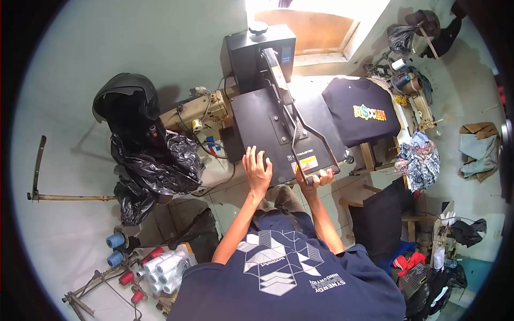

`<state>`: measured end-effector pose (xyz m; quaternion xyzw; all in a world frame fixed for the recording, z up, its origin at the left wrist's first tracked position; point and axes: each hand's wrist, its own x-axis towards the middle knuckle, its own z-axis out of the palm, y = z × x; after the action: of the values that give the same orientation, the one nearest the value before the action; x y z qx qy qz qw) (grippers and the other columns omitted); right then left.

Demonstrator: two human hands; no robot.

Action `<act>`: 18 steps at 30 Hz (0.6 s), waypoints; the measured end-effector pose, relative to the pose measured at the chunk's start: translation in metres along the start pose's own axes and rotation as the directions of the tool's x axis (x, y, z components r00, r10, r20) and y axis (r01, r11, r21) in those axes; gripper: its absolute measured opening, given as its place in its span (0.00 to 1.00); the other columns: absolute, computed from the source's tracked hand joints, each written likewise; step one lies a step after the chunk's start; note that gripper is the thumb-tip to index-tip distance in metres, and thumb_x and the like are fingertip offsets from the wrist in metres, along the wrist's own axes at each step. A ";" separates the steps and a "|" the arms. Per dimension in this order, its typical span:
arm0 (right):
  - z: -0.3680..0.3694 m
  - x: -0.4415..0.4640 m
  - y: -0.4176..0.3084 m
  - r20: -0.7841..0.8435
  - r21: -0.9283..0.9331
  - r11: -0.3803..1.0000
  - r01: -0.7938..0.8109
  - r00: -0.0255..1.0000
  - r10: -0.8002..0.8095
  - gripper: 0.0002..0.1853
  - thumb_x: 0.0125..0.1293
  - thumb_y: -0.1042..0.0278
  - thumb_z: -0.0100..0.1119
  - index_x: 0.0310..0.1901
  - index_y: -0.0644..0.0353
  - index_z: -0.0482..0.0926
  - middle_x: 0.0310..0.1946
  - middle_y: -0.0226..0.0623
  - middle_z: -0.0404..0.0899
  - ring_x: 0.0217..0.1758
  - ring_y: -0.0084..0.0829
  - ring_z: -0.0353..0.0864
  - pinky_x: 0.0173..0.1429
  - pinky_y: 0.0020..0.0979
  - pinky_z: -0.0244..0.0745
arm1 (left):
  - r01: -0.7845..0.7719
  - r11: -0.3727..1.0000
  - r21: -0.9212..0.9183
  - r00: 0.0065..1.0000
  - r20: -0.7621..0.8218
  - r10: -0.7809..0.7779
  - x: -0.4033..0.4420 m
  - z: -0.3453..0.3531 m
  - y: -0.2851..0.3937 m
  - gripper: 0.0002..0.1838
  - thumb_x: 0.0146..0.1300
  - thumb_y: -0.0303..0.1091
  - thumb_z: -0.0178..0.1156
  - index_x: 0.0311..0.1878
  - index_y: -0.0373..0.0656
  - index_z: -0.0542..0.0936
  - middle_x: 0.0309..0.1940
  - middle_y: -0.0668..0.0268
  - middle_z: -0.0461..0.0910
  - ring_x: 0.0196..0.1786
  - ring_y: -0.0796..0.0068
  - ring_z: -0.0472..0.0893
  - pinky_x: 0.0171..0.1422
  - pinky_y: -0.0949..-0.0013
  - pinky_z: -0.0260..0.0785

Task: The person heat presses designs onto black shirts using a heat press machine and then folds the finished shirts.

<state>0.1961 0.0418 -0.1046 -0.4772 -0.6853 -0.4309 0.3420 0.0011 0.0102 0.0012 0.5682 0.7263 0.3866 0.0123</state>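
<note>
A black heat press (249, 115) stands in front of me, its flat upper plate level and its lever arm angled toward me. My right hand (316, 179) is wrapped round the handle bar at the plate's front right, beside a yellow and red warning label. My left hand (257, 170) rests on the plate's front left edge with its fingers spread, holding nothing. Whatever is under the plate is hidden. To the right of the press lies a folded black shirt (342, 115) with a green, yellow and red print.
A black helmet (128, 91) and black plastic bags (160, 166) are at the left, by a sewing machine (214, 107). Thread cones (166, 270) stand lower left. Another sewing machine (420, 101) and a patterned cloth bundle (420, 163) are at the right.
</note>
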 end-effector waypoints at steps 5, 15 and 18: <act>-0.015 0.028 -0.001 -0.110 0.103 0.993 -0.066 0.991 0.077 0.30 0.53 0.53 0.78 0.48 0.48 0.65 0.50 0.38 0.53 0.53 0.46 0.57 0.59 0.55 0.63 | -0.026 0.999 0.022 1.000 -0.007 0.026 -0.004 -0.003 -0.001 0.17 0.63 0.34 0.60 0.54 0.37 0.77 0.64 0.49 0.71 0.73 0.49 0.65 0.78 0.46 0.53; -0.072 0.209 0.038 -0.230 0.372 0.912 -0.174 0.934 0.272 0.15 0.53 0.68 0.63 0.39 0.51 0.67 0.46 0.37 0.69 0.59 0.49 0.71 0.69 0.54 0.57 | 0.000 0.998 -0.063 1.000 -0.021 -0.001 0.023 -0.038 0.020 0.15 0.61 0.33 0.62 0.49 0.37 0.79 0.60 0.49 0.74 0.69 0.48 0.69 0.77 0.50 0.56; -0.079 0.287 0.053 -0.222 0.473 0.873 -0.123 0.941 0.254 0.22 0.62 0.52 0.67 0.50 0.55 0.74 0.53 0.41 0.73 0.64 0.48 0.71 0.74 0.55 0.53 | -0.003 0.997 -0.079 1.000 0.011 0.004 0.054 -0.060 0.031 0.14 0.59 0.33 0.64 0.46 0.37 0.80 0.55 0.50 0.77 0.64 0.49 0.72 0.73 0.51 0.60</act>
<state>0.1615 0.0812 0.1932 -0.3845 -0.6614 -0.2865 0.5768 -0.0203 0.0238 0.0835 0.5706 0.7096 0.4116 0.0383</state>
